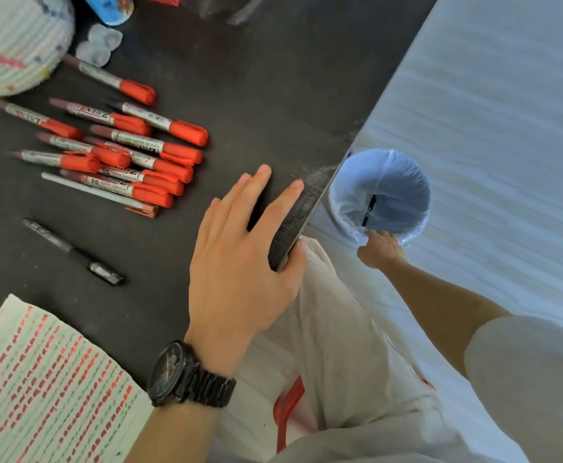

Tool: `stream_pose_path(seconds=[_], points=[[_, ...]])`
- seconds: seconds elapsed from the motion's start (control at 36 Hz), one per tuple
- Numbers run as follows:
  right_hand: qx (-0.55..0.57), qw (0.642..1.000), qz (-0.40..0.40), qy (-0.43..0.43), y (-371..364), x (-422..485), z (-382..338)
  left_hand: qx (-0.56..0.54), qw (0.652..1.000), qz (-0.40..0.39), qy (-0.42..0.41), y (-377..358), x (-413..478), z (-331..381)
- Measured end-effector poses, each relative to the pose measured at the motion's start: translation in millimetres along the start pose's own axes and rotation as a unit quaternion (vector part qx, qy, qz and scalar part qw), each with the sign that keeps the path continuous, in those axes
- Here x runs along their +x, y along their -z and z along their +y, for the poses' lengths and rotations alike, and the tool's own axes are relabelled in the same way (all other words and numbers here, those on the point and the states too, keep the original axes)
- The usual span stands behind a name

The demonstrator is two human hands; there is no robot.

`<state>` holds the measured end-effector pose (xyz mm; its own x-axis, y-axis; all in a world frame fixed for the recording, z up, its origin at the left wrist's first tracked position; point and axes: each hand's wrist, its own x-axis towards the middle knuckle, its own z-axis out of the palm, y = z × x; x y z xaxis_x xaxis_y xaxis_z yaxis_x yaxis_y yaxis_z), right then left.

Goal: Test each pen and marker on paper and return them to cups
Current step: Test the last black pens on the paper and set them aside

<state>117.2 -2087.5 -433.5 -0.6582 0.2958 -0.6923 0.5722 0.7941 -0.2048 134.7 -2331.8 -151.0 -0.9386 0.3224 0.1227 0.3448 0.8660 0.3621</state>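
Several red-capped markers [123, 152] lie in a loose pile on the dark table [240, 78], with a slim white pen [100, 194] at the pile's near side. A black pen [73, 252] lies alone below them. Paper [46, 382] covered in red test strokes sits at the near left corner. My left hand [240, 259], with a black watch on its wrist, rests flat on the table's edge, fingers spread and thumb under the rim. My right hand [380, 248] reaches down to the rim of a lined bin [417, 182]; its fingers curl away from me. A dark pen [369, 210] is inside the bin.
A white woven basket [13, 41] stands at the table's far left, with small clear cups [100, 45] and a blue container [110, 6] beside it. The bin stands on the pale floor right of the table. A red stool edge [288, 409] shows under my legs.
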Motion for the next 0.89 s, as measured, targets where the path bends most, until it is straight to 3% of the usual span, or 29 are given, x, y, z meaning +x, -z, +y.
stream_pose_path(seconds=[0.25, 0.33, 0.42, 0.5, 0.67, 0.78, 0.89], points=[[0.172, 0.979, 0.070, 0.087, 39.5, -60.3, -3.1, 0.007, 1.000, -0.002, 0.002, 4.5, -6.3, 5.1], [0.308, 0.934, 0.122, 0.135, 66.0, -102.7, -21.9, 0.005, 1.000, -0.005, 0.008, 8.8, -11.1, 8.4], [0.357, 0.877, 0.263, 0.185, 94.1, -154.2, -42.1, -0.030, 0.999, 0.002, 0.017, 15.3, -24.7, 10.5], [0.397, 0.822, 0.310, 0.267, 118.1, -204.1, -68.0, -0.064, 0.996, 0.052, 0.018, 27.1, -51.3, 9.0], [0.352, 0.775, 0.256, 0.457, 122.5, -271.7, -134.2, -0.051, 0.979, 0.178, 0.084, 61.8, -120.0, -12.7], [0.242, 0.772, 0.207, 0.550, 100.4, -292.4, -180.7, -0.018, 0.951, 0.247, 0.186, 81.2, -167.0, -42.2], [0.122, 0.772, 0.168, 0.601, 78.7, -302.0, -222.2, 0.010, 0.921, 0.255, 0.295, 89.6, -209.2, -67.7]])
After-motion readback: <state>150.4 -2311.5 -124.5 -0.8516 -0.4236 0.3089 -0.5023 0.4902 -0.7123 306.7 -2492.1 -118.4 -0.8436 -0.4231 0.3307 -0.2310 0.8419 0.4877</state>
